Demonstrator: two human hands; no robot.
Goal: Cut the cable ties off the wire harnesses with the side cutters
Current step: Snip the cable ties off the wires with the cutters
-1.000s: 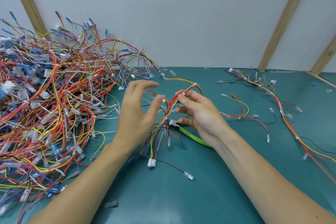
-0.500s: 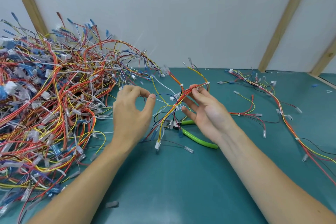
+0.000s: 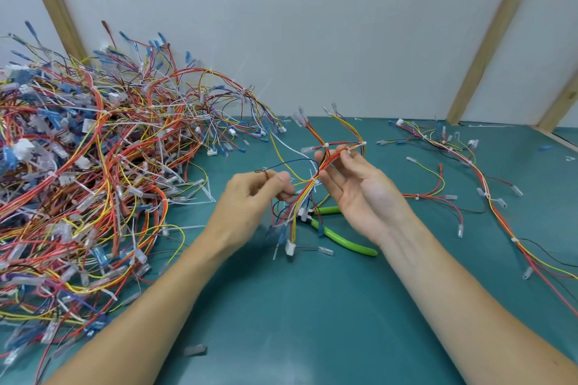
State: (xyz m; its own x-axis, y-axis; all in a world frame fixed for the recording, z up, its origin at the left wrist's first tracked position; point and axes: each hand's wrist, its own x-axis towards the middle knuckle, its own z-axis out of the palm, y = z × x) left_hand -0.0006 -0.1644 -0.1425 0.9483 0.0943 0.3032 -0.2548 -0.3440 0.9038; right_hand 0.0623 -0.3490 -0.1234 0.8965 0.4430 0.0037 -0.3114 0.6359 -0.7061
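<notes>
Where the teal table meets the grey wall, a tangled harness pile fills the left. Left hand pinches a thin wire at thumb and forefinger. Harness hangs between hands. Right hand, palm up, fingers nearly straight, supports its bundle. Side cutters lie on the table under that hand, untouched.

Two bare forearms, entering from the lower edge. No sleeves, bare from wrist to frame edge. Left hand and right hand ungloved. No rings, no watch, no bands on wrists or fingers. Short, plain fingernails. Faint tendon lines along the inner right wrist. Small dark mark low on the right forearm.
</notes>
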